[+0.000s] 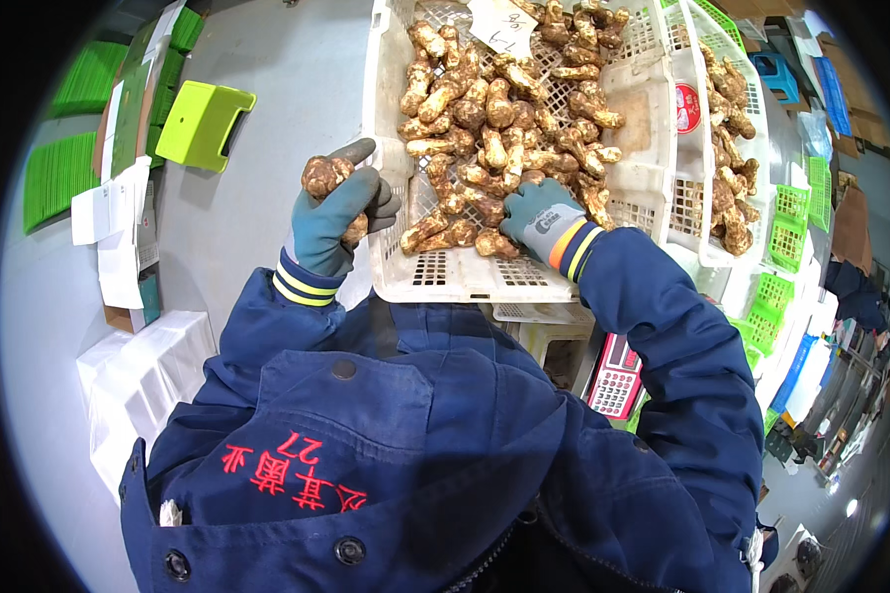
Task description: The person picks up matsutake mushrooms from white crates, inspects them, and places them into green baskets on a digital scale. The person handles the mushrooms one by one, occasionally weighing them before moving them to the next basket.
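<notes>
My left hand [345, 207], in a teal and grey coated work glove, holds a brown and cream mushroom [326, 176] just left of the crate; a second mushroom piece [355, 230] shows below the fingers in the same hand. A white plastic crate [475, 285] lies before me, holding many thick-stemmed mushrooms [471, 104] in a loose layer. My right hand [538, 211], gloved alike, reaches over the crate's near part, fingers curled down on the mushrooms. Whether it grips one is hidden. A paper slip [503, 26] with handwriting lies on the mushrooms at the far side.
A second white crate of mushrooms [730, 148] stands to the right. Green baskets [767, 311] are farther right. A pink and white digital scale [615, 378] sits below my right forearm. On the left floor are a lime-green stool [196, 126] and a white-covered stack [148, 378].
</notes>
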`<state>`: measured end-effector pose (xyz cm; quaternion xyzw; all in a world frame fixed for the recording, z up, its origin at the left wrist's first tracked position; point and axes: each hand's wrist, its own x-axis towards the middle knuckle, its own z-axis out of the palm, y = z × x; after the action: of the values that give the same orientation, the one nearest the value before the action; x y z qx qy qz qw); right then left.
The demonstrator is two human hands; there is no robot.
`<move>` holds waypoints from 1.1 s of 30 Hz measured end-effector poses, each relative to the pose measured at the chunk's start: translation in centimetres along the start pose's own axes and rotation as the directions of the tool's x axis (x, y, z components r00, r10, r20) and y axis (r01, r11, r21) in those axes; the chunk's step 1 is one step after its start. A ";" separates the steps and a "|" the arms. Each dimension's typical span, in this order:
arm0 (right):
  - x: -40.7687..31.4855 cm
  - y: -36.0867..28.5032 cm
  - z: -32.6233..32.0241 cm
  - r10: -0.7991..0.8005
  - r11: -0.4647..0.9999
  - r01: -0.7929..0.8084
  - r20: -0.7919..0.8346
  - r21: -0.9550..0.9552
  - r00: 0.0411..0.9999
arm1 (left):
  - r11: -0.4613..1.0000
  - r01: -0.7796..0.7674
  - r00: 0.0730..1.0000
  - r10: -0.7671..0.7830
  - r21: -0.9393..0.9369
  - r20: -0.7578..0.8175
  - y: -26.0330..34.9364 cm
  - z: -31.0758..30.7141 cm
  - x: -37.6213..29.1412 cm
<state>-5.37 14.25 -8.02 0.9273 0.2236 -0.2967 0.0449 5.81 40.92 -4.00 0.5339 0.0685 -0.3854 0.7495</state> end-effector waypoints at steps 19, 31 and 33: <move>-6.7 1.6 -1.4 0.671 -0.528 0.560 -0.090 0.638 0.736 | 0.999 -0.008 0.999 0.010 -0.038 0.051 -0.1 -0.1 0.3; -4.7 2.0 -1.8 0.582 -0.155 0.077 0.028 0.985 0.812 | 0.998 0.021 0.999 -0.019 -0.053 0.036 0.1 0.0 0.2; -3.6 3.5 -1.8 0.717 0.046 -0.015 -0.023 0.999 0.697 | 0.999 0.028 0.999 -0.026 -0.038 0.046 0.2 0.0 0.3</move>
<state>-5.47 10.15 -4.65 0.7914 -0.2801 -0.0711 -0.5387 6.11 40.81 -4.00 0.5095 0.0658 -0.4062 0.7557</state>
